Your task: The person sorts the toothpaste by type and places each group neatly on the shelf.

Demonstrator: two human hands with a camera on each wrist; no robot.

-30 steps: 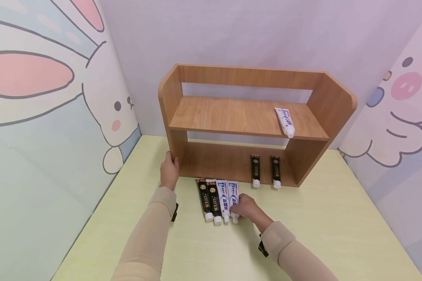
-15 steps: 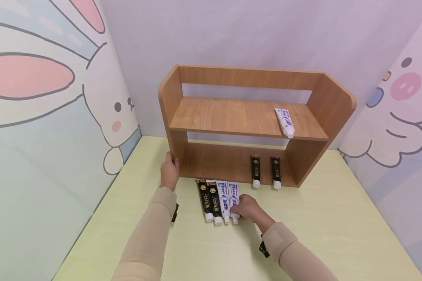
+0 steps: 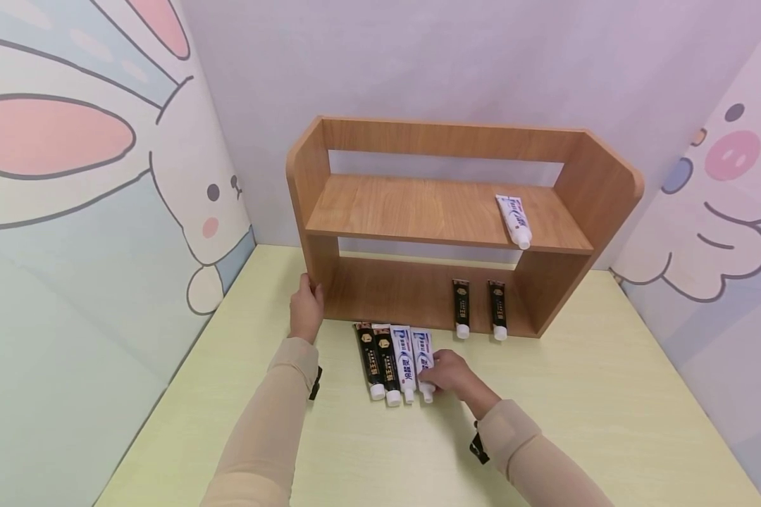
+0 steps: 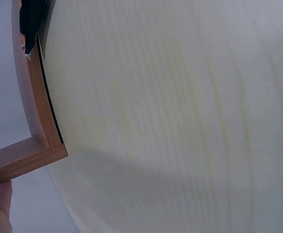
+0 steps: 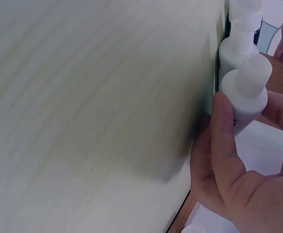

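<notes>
white tube, probable pinch by right hand

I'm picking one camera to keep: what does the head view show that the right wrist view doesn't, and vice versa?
Only the head view shows the whole white tube on the upper board and the pink-snouted wall drawing.

Only the right wrist view shows the cap of the held white tube end-on, with fingers on both sides.

Both show the right hand holding that tube, the neighbouring white tube, the table and the wooden shelf.
</notes>
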